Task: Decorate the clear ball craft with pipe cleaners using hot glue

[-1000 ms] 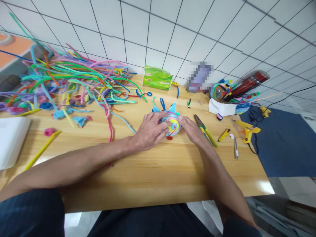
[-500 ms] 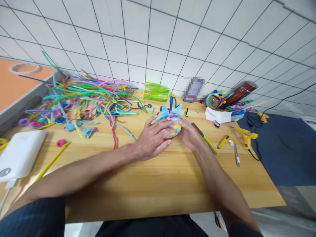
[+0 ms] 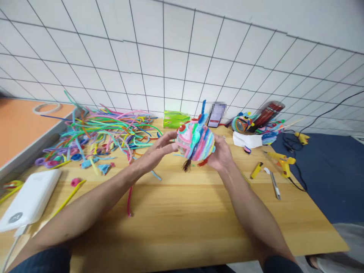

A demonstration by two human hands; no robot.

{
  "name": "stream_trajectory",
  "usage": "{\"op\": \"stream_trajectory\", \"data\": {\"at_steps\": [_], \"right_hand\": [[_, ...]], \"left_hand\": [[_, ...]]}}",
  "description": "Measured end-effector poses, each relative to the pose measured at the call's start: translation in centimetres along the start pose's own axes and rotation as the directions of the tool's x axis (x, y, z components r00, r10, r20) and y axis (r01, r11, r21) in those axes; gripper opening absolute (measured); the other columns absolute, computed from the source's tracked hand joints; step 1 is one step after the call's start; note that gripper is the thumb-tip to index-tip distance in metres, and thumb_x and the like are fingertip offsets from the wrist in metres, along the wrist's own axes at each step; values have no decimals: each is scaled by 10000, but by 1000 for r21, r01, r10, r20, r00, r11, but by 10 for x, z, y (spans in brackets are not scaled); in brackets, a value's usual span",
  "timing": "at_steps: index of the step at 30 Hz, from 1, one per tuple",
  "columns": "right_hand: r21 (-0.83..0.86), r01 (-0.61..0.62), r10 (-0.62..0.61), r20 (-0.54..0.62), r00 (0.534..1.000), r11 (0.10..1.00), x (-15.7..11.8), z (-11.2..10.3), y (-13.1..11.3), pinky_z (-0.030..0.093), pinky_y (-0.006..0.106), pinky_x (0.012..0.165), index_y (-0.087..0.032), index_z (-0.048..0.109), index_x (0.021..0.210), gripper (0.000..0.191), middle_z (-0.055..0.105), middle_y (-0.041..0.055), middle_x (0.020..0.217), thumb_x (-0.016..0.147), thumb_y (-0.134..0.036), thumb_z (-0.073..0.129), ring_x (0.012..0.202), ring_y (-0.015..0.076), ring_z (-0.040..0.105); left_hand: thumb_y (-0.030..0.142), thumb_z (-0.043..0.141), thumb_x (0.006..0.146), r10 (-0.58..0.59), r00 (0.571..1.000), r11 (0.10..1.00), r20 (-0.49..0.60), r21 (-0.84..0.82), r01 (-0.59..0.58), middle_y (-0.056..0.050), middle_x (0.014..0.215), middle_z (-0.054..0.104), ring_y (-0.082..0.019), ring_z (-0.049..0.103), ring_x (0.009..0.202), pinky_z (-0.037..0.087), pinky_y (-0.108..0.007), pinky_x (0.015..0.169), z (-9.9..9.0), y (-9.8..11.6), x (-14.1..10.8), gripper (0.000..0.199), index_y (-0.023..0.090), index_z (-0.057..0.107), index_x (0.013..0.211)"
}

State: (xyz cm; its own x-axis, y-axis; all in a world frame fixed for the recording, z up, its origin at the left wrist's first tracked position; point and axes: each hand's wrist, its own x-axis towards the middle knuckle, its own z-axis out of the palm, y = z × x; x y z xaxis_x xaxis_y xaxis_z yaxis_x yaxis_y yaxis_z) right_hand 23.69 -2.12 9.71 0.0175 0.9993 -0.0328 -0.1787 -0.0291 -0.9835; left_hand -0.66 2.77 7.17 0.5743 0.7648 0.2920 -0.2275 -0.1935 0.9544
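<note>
A round craft piece [image 3: 199,142], striped in pink, blue, green and white pipe cleaners, is held up above the middle of the table. It has a red part at its upper left, a blue piece sticking up on top and a dark tassel [image 3: 187,165] below. My right hand [image 3: 221,152] grips its right side, with the fingers partly hidden behind it. At its left side, my left hand [image 3: 162,148] has thumb and fingers around the edge.
Many pipe cleaners [image 3: 113,127] lie at the back left, near a white power bank [image 3: 31,197]. Behind are a green packet [image 3: 175,119] and a phone [image 3: 216,115]. At the right are a yellow glue gun [image 3: 284,163], a knife [image 3: 275,185] and a red bottle [image 3: 267,115].
The craft piece has been raised and turned, so its striped side and tassel now show. My left hand has moved from over its front to its left edge. The camera view has shifted.
</note>
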Motion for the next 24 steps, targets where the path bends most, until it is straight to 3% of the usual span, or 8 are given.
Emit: {"op": "stream_trajectory", "data": {"at_steps": [3,5,11,13,16,20,24], "right_hand": [[19,-3,3,34,999,1000,2,5,-2,612,565,972,-296,763,1052,592,845,73,1073,843,-828,608,1153,387,764],[50,1,-4,54,999,999,3,8,-3,603,569,1005,-293,775,1113,606,851,74,1125,849,-818,626,1188,385,758],[-27,29,-27,59,998,999,8,1,-6,631,466,901,-300,729,1198,671,827,53,1248,759,-808,755,1147,331,761],[-126,80,-86,-37,996,989,10,-7,-10,621,423,876,-305,710,1194,671,814,48,1253,778,-831,743,1110,298,764],[-180,212,-242,-167,956,960,7,-19,-19,609,420,941,-303,691,1190,712,781,74,1335,818,-909,665,1176,286,752],[-211,343,-369,-93,925,915,-2,-25,-31,566,496,1129,-304,668,1282,826,733,119,1458,831,-991,586,1379,320,682],[-265,391,-404,6,915,881,-6,-23,-31,533,511,1207,-327,613,1368,920,694,100,1522,719,-959,778,1433,329,645]], "left_hand": [[633,863,881,19,988,997,152,-71,-8,-134,1484,727,-381,699,1367,612,-518,1093,10,8,6,703,291,683,1469],[647,888,852,23,984,997,179,-77,-9,-143,1488,721,-398,690,1386,615,-526,1100,16,16,7,789,288,647,1512],[631,988,732,82,996,996,33,-41,-80,-144,1471,700,-370,713,1349,650,-484,1057,23,25,15,909,274,566,1454],[625,986,737,122,992,993,-18,-3,-122,-133,1465,695,-351,729,1319,660,-469,1028,23,24,21,874,283,540,1407],[628,976,755,219,972,972,-86,111,-209,-119,1475,679,-329,720,1326,646,-480,1060,26,23,30,883,305,472,1403],[680,941,785,366,920,905,-141,285,-316,-136,1558,604,-318,675,1394,607,-507,1129,34,25,41,958,327,380,1476],[705,937,781,416,891,865,-183,383,-325,-149,1555,579,-318,664,1399,599,-514,1136,48,20,44,1017,319,351,1517]]}}
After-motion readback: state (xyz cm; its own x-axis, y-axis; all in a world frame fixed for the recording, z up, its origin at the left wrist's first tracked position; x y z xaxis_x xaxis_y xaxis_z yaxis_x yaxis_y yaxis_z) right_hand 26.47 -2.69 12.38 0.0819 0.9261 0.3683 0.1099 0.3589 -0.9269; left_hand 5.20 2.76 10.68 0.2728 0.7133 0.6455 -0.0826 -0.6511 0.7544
